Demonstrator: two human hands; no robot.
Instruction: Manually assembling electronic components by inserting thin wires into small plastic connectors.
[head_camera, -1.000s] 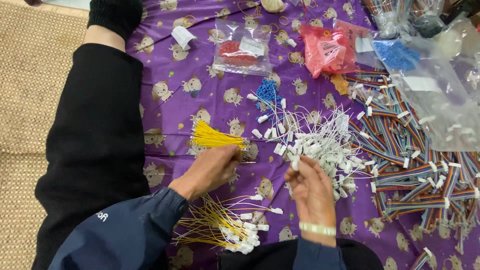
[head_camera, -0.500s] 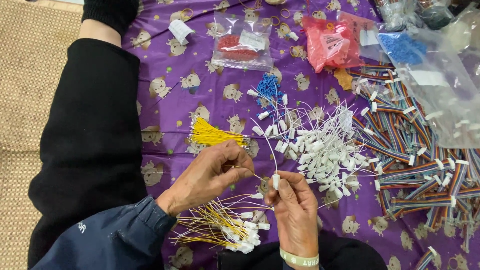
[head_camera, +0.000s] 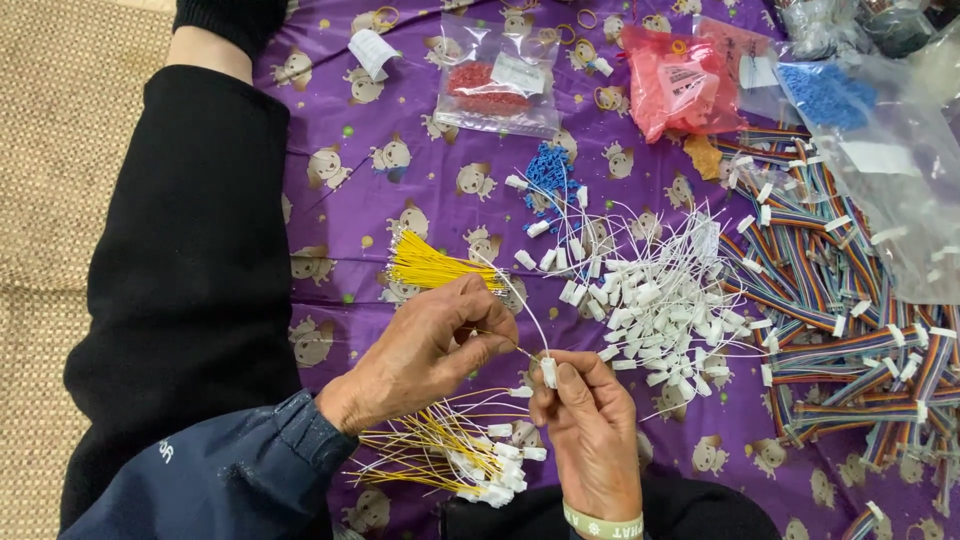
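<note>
Over the purple cloth, hands have closed in
Left hand (head_camera: 425, 350) pinches a yellow wire (head_camera: 497, 342); right hand (head_camera: 590, 425) now grips a white connector (head_camera: 548, 372).

We see our left hand (head_camera: 425, 345) pinching a thin yellow wire (head_camera: 497, 340) toward the small white connector (head_camera: 548, 371) gripped by our right hand (head_camera: 590, 435), above a purple cloth (head_camera: 350, 190) strewn with white-wired connectors (head_camera: 650, 300).

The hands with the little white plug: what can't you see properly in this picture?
Head view:
- Wire end at the white plug: too small, covered by the right hand and left hand.
- Red bag: crumpled, contents unclear.
- Striped cables: cut off by the right edge, partly under a clear bag.
- Wristband: cut off at the bottom.
</note>
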